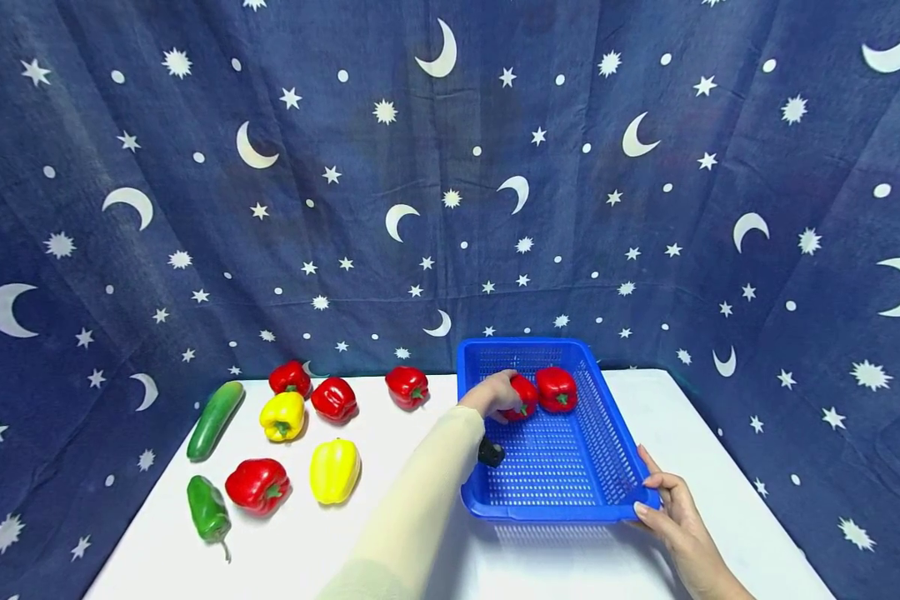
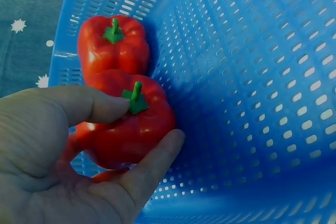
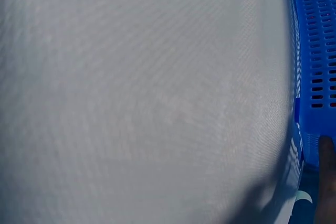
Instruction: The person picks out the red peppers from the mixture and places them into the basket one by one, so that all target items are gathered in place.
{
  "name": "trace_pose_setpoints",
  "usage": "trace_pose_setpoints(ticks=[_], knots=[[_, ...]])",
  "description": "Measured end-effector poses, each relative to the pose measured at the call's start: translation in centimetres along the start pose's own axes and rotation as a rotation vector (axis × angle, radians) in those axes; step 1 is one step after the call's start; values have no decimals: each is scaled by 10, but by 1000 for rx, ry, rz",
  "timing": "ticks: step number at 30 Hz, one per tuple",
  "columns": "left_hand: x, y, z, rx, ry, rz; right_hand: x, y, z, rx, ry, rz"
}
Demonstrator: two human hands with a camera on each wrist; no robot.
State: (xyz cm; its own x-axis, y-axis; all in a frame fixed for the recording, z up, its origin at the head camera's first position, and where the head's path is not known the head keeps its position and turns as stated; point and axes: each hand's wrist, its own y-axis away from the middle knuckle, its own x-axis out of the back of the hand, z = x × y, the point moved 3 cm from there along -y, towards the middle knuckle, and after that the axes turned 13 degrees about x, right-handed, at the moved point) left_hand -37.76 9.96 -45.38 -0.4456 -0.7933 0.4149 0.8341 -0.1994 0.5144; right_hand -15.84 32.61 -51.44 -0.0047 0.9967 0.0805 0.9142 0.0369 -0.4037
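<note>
Inside the blue plastic basket point(image 1: 540, 511), my left hand point(image 1: 492, 395) holds a red bell pepper point(image 1: 523, 398) near the back left. Seen from the left wrist, thumb and fingers point(image 2: 155, 169) curve round that pepper, the thumb beside its green stem. A second red bell pepper point(image 1: 557, 389) sits against it, also in the basket. My right hand point(image 1: 678, 521) grips the basket's near right corner, thumb at the rim and fingers along the outer side. In the right wrist view only one dark finger point(image 3: 326, 174) shows beside the basket wall.
Left on the white table point(image 1: 390, 533) lie a cucumber point(image 1: 216, 421), a green pepper point(image 1: 207, 510), yellow bell peppers point(image 1: 334, 472) and several red bell peppers point(image 1: 258, 486). One red pepper point(image 1: 407, 387) lies nearer the basket. A star-patterned blue curtain point(image 1: 360, 208) hangs behind and at both sides.
</note>
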Motion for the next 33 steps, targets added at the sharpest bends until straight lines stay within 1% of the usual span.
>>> trace_pose_setpoints(ticks=[4,7,12,18,26,30,33], knots=[[0,-2,0,-10,-13,-1,0,0,1,28,-18,-9],[-1,-3,1,-21,-16,14,0,1,1,46,-29,-16],[-2,-6,1,-17,14,41,-1,2,1,36,-22,-14],[-4,-8,-1,-16,33,67,0,1,0,75,-62,-20],[-3,-13,-2,-42,2,91,-1,0,0,64,-49,-11],[-2,-16,-3,-44,2,103,-1,1,1,70,-52,-12],[-2,-19,-4,-50,3,106,-2,2,1,56,-30,-9]])
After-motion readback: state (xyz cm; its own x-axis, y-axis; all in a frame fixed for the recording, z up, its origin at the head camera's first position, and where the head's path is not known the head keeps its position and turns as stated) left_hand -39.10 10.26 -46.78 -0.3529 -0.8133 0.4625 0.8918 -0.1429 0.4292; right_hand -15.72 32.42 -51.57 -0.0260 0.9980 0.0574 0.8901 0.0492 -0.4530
